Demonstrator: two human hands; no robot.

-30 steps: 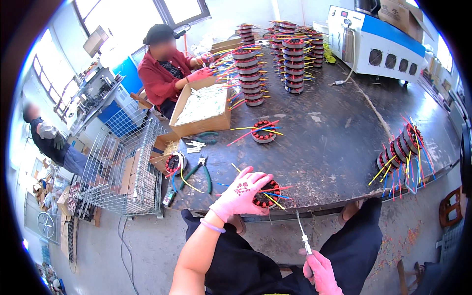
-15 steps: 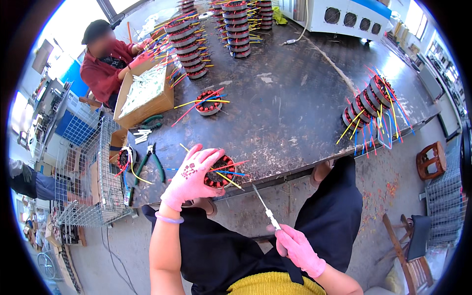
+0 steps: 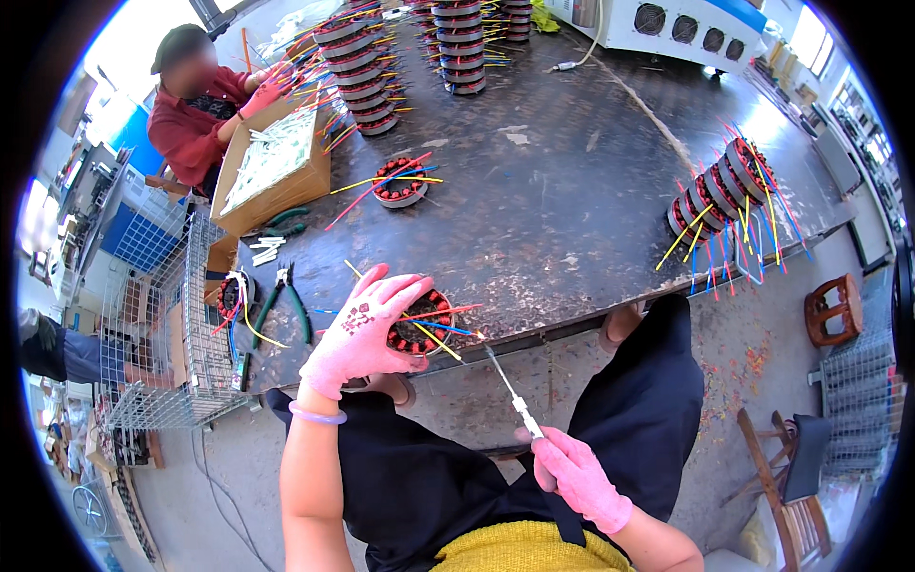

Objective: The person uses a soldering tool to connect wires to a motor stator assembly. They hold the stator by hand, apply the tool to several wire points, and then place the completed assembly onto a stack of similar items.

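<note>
My left hand [image 3: 357,324], in a pink glove, grips a motor stator [image 3: 437,297] with red-insulated windings at the table's near edge. Its fingers lie over the left side of the ring, hiding part of it. Red, blue and yellow leads stick out to the right of the stator. My right hand [image 3: 581,477], also gloved, is closed around a slim tool [image 3: 516,400] with a white collar and a thin metal rod. The rod's tip points up at the lead ends, where a small orange-white glow shows. Whether the tip touches the leads I cannot tell.
Loose stators include one [image 3: 400,194] mid-table and one [image 3: 229,297] near the left edge, beside green-handled pliers [image 3: 303,315]. Stator stacks [image 3: 463,48] stand at the back; another [image 3: 721,191] leans right. A co-worker [image 3: 195,124] sits behind a carton [image 3: 310,174] of white tubes.
A small glow now shows at the lead ends by the tool's tip. The left hand and stator have shifted slightly up and left in view; the right hand has hardly moved.
</note>
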